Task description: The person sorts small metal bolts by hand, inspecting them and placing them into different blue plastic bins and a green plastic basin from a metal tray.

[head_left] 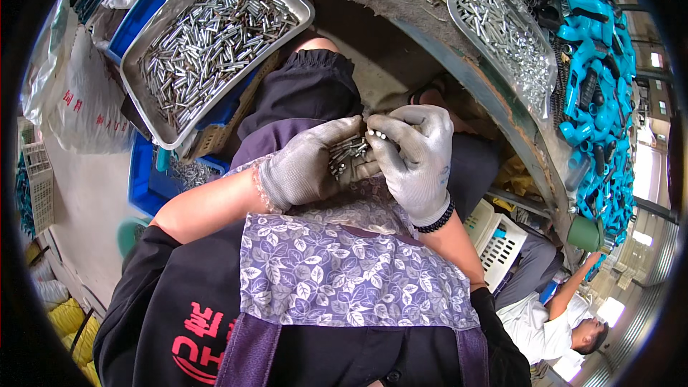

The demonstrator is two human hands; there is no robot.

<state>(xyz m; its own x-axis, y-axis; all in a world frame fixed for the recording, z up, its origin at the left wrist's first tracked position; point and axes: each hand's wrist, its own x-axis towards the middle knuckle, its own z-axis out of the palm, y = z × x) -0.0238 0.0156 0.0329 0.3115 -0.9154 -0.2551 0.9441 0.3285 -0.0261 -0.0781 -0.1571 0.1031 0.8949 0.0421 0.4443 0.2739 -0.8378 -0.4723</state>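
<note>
My left hand (pixel 297 168), in a grey-coated work glove, is cupped around a small bunch of metal pins (pixel 349 152) above my lap. Close against it is my right hand (pixel 419 165), gloved the same way, with a dark bead bracelet at the wrist. Its thumb and fingers are pinched on a few short pins whose bright ends (pixel 376 134) show at the fingertips. The two hands nearly touch, and the fingers partly hide the pins. Below them lies a purple leaf-patterned apron (pixel 351 272).
A metal tray (pixel 131 75) heaped with similar pins stands at the upper left, over blue bins (pixel 136 175). On the workbench (pixel 423 36) at right are another tray (pixel 453 8) of small metal parts and piled turquoise tool housings (pixel 588 100). A co-worker (pixel 541 330) sits at lower right.
</note>
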